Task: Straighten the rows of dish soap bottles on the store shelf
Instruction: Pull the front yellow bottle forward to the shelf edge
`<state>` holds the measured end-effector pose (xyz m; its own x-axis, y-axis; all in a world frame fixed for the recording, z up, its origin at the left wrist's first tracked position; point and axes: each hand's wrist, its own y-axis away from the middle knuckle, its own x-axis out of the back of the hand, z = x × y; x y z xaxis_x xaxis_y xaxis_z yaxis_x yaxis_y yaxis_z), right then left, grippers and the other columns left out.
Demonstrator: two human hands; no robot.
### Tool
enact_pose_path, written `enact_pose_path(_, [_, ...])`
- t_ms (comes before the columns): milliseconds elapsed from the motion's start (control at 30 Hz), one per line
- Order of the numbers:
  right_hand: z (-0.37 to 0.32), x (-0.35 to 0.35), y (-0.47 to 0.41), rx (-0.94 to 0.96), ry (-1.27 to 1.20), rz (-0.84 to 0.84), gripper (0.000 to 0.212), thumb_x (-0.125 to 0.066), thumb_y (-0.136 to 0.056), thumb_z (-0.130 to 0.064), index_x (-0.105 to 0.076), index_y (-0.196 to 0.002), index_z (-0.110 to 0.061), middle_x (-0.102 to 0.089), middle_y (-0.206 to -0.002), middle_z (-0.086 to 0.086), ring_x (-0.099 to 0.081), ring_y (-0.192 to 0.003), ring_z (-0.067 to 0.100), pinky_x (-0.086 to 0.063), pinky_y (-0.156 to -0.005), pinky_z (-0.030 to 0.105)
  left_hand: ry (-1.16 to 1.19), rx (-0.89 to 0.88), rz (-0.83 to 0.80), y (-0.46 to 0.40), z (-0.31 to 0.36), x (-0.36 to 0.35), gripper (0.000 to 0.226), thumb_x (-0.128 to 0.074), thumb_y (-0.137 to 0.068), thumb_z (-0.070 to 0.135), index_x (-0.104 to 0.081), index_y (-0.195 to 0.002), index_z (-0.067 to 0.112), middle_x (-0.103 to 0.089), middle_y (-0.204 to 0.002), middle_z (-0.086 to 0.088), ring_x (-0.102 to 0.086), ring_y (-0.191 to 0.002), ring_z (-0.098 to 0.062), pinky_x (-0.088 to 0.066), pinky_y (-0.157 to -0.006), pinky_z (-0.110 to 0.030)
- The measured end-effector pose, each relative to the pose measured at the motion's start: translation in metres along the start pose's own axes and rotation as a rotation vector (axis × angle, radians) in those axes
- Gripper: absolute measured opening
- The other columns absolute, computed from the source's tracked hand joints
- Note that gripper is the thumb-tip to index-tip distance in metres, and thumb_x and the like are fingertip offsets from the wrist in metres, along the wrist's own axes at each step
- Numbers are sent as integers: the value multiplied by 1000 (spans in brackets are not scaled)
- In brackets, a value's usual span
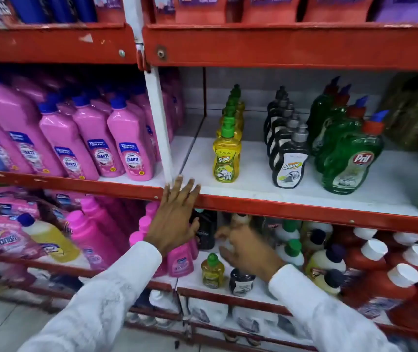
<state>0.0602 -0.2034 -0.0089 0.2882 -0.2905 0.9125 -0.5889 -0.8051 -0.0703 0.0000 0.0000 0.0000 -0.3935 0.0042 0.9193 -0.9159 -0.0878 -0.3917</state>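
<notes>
The red store shelf point(291, 207) spans the view in several tiers. On the middle tier, right bay, three rows of dish soap bottles run front to back: the green row point(350, 158) at right, the black row point(288, 153) in the centre and the yellow row point(227, 151) at left. All three rows stand upright and in file, well apart from both hands.

On the lower tier the stock is looser. A small yellow bottle point(212, 270) and a small black bottle point(241, 282) stand alone at the front edge, side by side, with a tall dark bottle point(206, 231) behind them.

Step in hand, as judged: the middle tier appears finished, and work is on the lower tier.

The left hand point(175, 219) is spread flat, fingers apart, its fingertips over the front lip of the middle tier; it grips nothing. The right hand point(247, 250) reaches into the lower tier just above and behind the two small bottles. It is blurred; the fingers appear loosely parted, and no object is visible in its grasp.

Next move, as judged: close the right hand on a small bottle and set it into file with its row, label forward.
</notes>
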Motion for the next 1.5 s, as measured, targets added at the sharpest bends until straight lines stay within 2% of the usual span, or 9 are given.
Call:
enact_pose_path(167, [-3,-66,-14,-172,-9,-231,41,-65,-83,-30,-61,-119,-11,-67,-117,18,-64,-105,35,-55,-86,39,64,-26,-29,0,-6,-3,84,-65,-80,27,-24,-152,14,-31,-160,-8,-14,-150,-24,-11,-124,-45])
enact_pose_path(400, [1,-82,-30,-290,-83,-142,30,-76,-73,-24,-76,-101,-14,-72,-109,12,-66,-100,28,-54,-88,30,154,-28,-29,3,-4,1,89,-62,-77,15,-18,-154,18,-19,-164,-3,-5,-151,-19,3,-121,-35])
enact_pose_path(533, [-9,-45,-19,-294,-205,-18,28,-79,-67,-19,-76,-95,-16,-77,-97,3,-69,-87,18,-56,-80,27,190,-44,-4,3,-9,0,92,-61,-73,8,-18,-153,20,-22,-163,-2,-9,-151,-19,1,-122,-34])
enact_pose_path(700, [-38,54,-2,-251,-330,238,46,-89,-57,-18,-73,-99,-27,-75,-92,-11,-69,-79,1,-60,-77,22,223,-50,15,-1,-13,-2,92,-64,-69,7,-27,-152,20,-29,-161,-1,-21,-149,-19,-3,-120,-30])
enact_pose_path(900, [-77,161,2,-128,-384,470,40,-87,-57,-12,-74,-93,-21,-79,-78,-7,-74,-66,9,-61,-65,24,231,-55,17,-3,-16,0,91,-61,-63,3,-35,-149,18,-39,-156,-3,-31,-146,-24,-16,-121,-36])
enact_pose_path(1033, [-77,191,-23,-124,-340,498,41,-90,-58,-18,-74,-96,-20,-78,-80,-7,-72,-65,-1,-61,-67,22,224,-48,19,-3,-12,0,92,-61,-64,3,-31,-150,17,-37,-157,-3,-29,-146,-24,-9,-120,-33])
enact_pose_path(1200, [-63,189,-62,-162,-239,436,49,-93,-57,-20,-74,-102,-12,-75,-89,-1,-73,-85,10,-59,-71,19,225,-37,21,-2,-9,5,93,-64,-68,4,-27,-151,22,-35,-158,0,-27,-147,-21,-5,-119,-29])
enact_pose_path(1300, [-50,179,-77,-193,-232,374,53,-94,-57,-23,-73,-103,-11,-76,-95,6,-73,-86,15,-60,-75,29,233,-42,7,-2,-9,7,95,-66,-70,5,-23,-152,25,-30,-160,3,-21,-149,-17,0,-117,-24])
enact_pose_path(1500, [-44,170,-85,-218,-241,316,58,-91,-64,-22,-67,-116,-11,-66,-99,0,-64,-89,12,-51,-79,23,246,-53,-19,-2,-10,8,94,-64,-70,7,-21,-153,23,-27,-161,2,-18,-150,-18,3,-118,-27])
